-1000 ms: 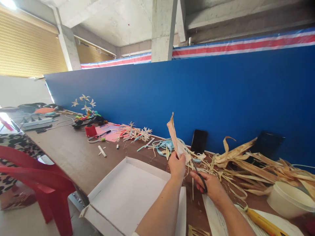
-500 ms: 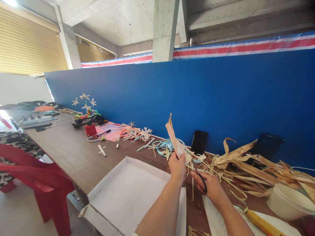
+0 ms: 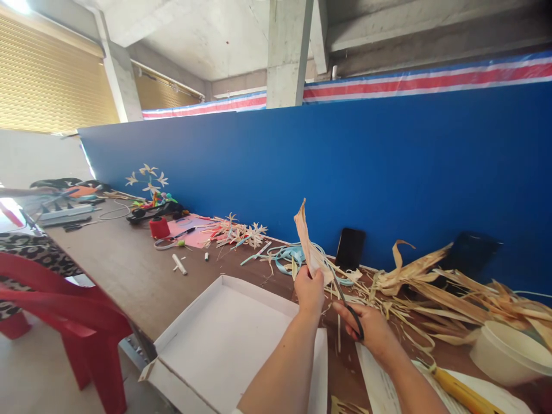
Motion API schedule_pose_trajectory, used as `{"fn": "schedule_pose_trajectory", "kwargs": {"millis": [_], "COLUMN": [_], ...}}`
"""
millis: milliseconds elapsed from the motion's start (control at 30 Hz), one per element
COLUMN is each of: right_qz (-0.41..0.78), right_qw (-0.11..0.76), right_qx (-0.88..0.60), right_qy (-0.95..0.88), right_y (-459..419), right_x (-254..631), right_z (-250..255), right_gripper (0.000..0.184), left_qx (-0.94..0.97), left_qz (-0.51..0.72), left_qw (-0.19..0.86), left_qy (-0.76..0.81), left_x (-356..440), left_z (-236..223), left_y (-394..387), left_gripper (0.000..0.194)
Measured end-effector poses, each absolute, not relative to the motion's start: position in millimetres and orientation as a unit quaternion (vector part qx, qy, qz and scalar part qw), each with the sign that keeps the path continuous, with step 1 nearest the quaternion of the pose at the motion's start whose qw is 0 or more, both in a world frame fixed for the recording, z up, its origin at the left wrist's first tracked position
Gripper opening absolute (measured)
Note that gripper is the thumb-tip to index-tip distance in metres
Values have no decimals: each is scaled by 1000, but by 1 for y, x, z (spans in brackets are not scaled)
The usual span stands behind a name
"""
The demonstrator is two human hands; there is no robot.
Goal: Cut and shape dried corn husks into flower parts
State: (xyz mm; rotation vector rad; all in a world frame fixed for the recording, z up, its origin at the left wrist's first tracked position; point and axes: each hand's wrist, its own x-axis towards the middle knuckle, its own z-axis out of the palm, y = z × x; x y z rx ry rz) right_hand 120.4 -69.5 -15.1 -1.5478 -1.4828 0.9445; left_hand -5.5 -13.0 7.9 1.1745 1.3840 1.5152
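Note:
Upright above my left hand (image 3: 309,292) stands a pale dried corn husk (image 3: 304,237), pinched near its lower end between thumb and fingers. Its tip is narrow and slightly curled. My right hand (image 3: 374,329) grips a pair of dark-handled scissors (image 3: 355,318), fingers around the handle loops. The blades point up and left, close to the right edge of the husk. Whether they touch it I cannot tell. Beyond and right of the hands lies a heap of dried corn husks (image 3: 459,302), with thin strips scattered around it.
A shallow white box (image 3: 219,339) lies left of my forearms. A cream bowl (image 3: 509,353) and a yellow-handled tool (image 3: 463,391) are at right. A phone (image 3: 350,249) leans on the blue partition (image 3: 259,167). Husk flowers (image 3: 241,231) and a red thread spool (image 3: 159,227) sit farther left.
The husk has shifted slightly right with my left hand. The scissor blades now reach a little higher beside it. At far left, a person's arm has come into view.

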Motion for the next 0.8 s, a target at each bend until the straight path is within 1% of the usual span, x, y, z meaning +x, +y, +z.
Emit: {"fn": "schedule_pose_trajectory", "kwargs": {"millis": [167, 400, 800], "right_qz": [407, 412, 401], "right_qw": [408, 429, 415], "right_qx": [-596, -590, -608], "right_qy": [-559, -546, -545], "right_y": [-69, -73, -78], "right_x": [121, 122, 123], "right_z": [-17, -13, -1], "right_gripper": [38, 42, 43], "left_qx": [474, 505, 531], "left_qz": [588, 566, 529], "left_qw": [384, 399, 426], "left_qy": [531, 516, 507], "left_x": [-5, -3, -6], "left_z": [6, 5, 10], "left_y": [-12, -12, -11], "left_gripper": [17, 19, 23]}}
